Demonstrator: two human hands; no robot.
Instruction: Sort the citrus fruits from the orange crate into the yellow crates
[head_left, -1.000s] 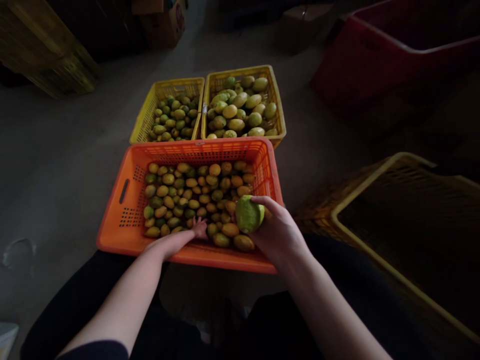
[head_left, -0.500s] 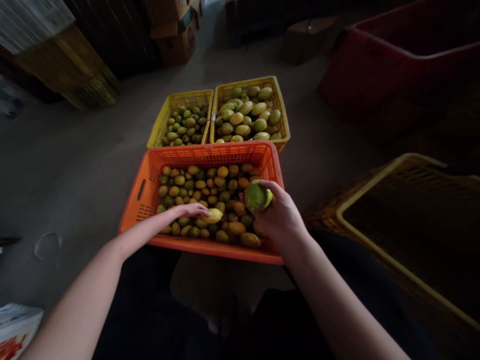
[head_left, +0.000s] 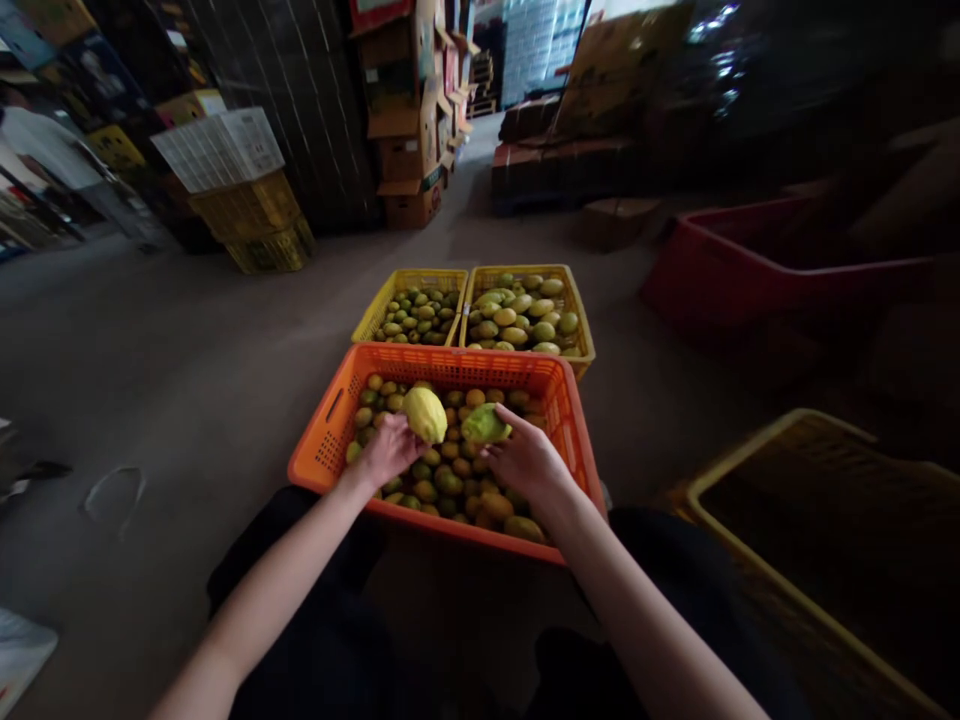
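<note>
Above the orange crate (head_left: 330, 430) the air is open, though the left hand (head_left: 386, 455) with its yellow fruit (head_left: 425, 414) and the right hand (head_left: 529, 462) with its green fruit (head_left: 484, 424) fill the middle, just beside each other. Straight ahead, two yellow crates (head_left: 465, 300) of fruit touch the orange crate's far wall and block that side. Bare floor (head_left: 187, 400) lies free to the left; on the right an empty yellow crate (head_left: 750, 500) and a red bin (head_left: 750, 270) leave a narrower gap.
</note>
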